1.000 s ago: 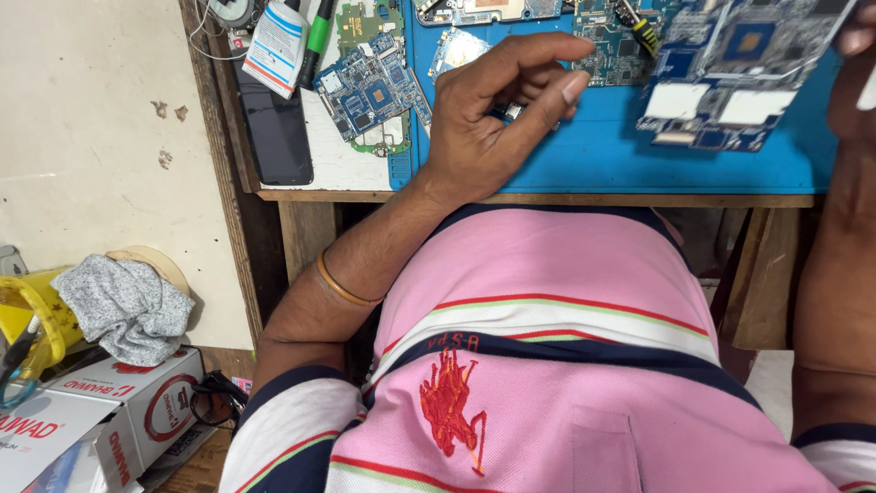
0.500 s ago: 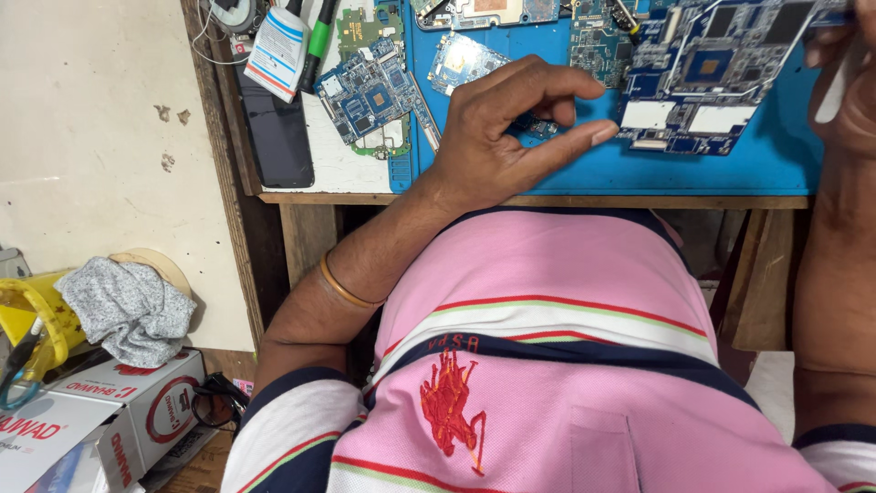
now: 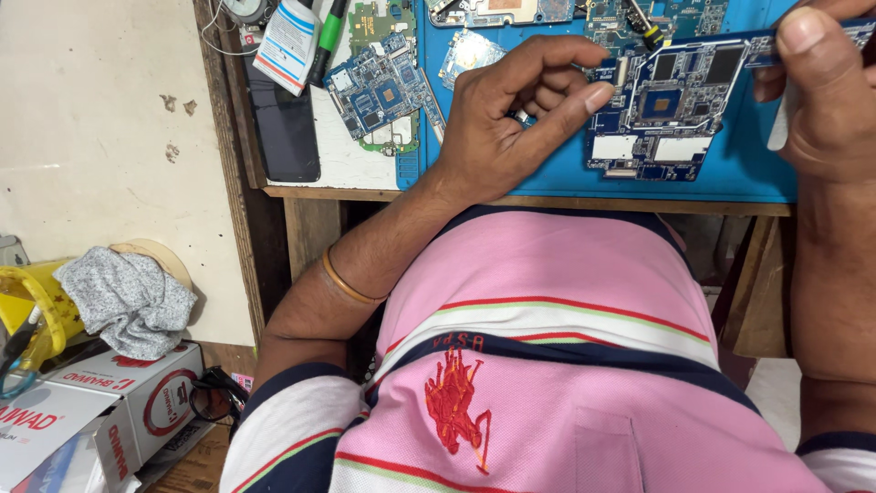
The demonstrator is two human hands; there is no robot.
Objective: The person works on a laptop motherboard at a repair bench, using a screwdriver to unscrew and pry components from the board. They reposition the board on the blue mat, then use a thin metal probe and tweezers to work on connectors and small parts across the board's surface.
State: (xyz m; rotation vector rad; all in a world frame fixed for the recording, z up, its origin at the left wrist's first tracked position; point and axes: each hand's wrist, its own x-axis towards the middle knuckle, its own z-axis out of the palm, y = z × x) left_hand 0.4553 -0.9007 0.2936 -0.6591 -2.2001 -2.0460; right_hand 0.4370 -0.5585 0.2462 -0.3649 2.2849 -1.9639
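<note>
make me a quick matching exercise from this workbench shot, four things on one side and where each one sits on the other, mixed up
Things:
1. large circuit board
2. grey cloth
3. black phone
4. bangle

Places:
A. on the left wrist
B. draped over the box by the floor
C. on the blue mat, between both hands
D. at the bench's left edge

Pairs: 1-C, 2-B, 3-D, 4-A

Bare blue mat below large circuit board; small boards, phone crowd left.
</note>
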